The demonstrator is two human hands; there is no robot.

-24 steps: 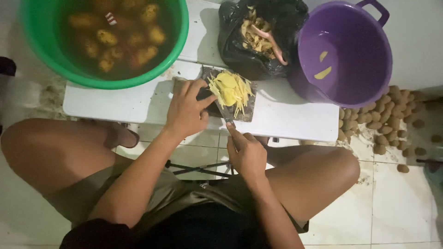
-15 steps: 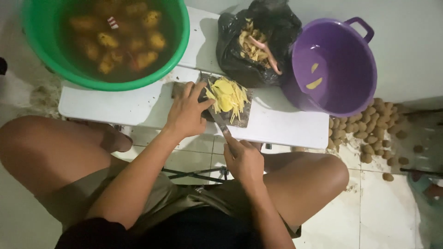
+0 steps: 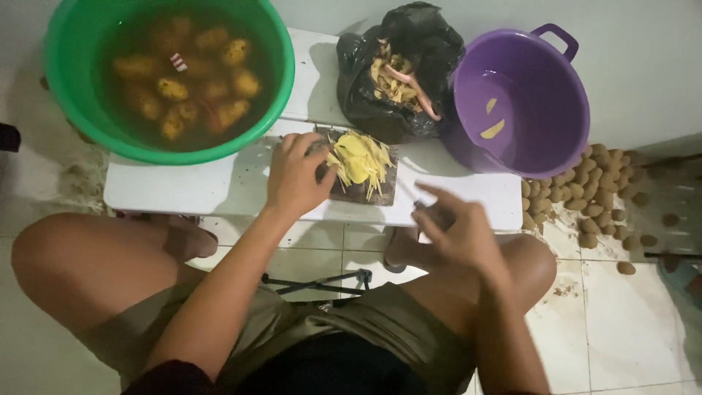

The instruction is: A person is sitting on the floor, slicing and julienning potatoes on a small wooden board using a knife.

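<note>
Head view: my left hand [image 3: 296, 175] presses the cutting board [image 3: 362, 192] beside potato strips [image 3: 358, 157] — grip flat, grasping nothing. My right hand [image 3: 457, 234] hovers off the bench [image 3: 205, 186] — fingers loose, blurred.

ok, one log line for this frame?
left hand: on board beside potato strips | right hand: off board, blurred, knife not visible | purple tub: two slices

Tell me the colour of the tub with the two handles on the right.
Purple tub, clearest in the head view.
</note>
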